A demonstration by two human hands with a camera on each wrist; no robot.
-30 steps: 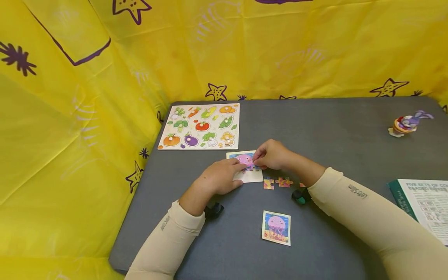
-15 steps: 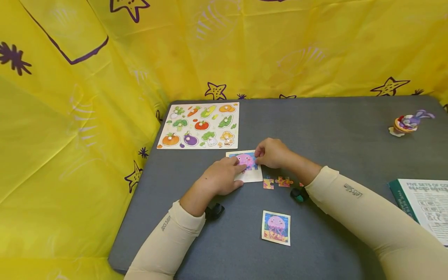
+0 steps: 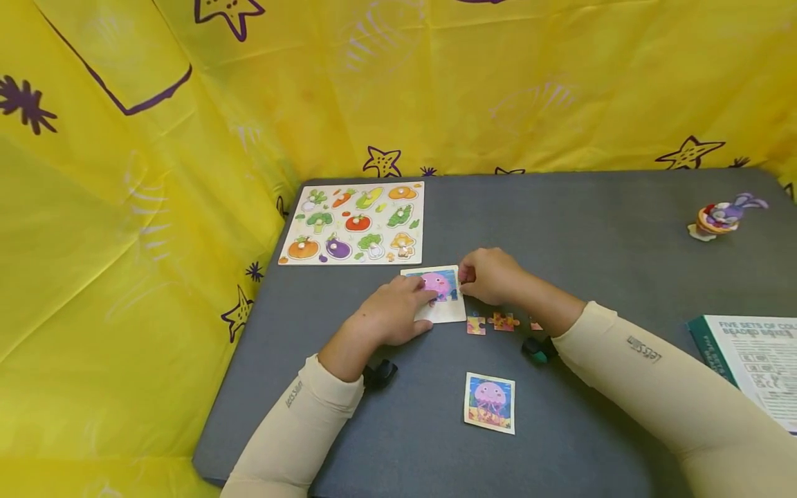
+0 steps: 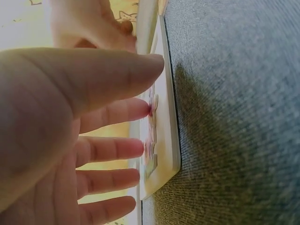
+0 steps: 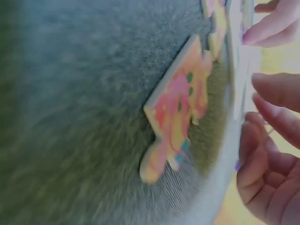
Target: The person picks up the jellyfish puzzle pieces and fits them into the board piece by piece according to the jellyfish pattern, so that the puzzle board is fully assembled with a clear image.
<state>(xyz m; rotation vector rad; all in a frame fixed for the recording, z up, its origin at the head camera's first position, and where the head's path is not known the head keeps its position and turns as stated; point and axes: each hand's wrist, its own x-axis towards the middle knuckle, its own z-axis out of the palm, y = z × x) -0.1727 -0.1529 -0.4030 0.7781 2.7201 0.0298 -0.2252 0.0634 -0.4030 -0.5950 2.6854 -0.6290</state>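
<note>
My left hand (image 3: 391, 311) lies over a pale puzzle tray (image 3: 447, 315), fingers extended. In the left wrist view its fingertips meet the assembled jigsaw pieces (image 4: 151, 161), while the thumb (image 4: 136, 70) sits by the tray's near edge. The pieces form the upper part of a pink jellyfish (image 3: 441, 282) on blue; the lower tray shows bare. My right hand (image 3: 490, 277) is at the tray's right edge with loosely bent fingers, and no piece shows in it. Loose orange-and-yellow jigsaw pieces (image 3: 503, 321) lie just right of the tray; one piece (image 5: 178, 98) is large in the right wrist view.
A jellyfish picture card (image 3: 490, 402) lies nearer me. Behind on the left is a vegetable knob puzzle board (image 3: 351, 225). A purple rabbit figurine (image 3: 722, 218) stands far right, with a green-and-white box (image 3: 753, 366) in front. Yellow cloth (image 3: 498, 83) borders the grey table (image 3: 560, 207).
My right hand has drawn slightly right, from the jellyfish pieces to the tray's edge, leaving the blue right side of the picture visible. My left hand keeps its place.
</note>
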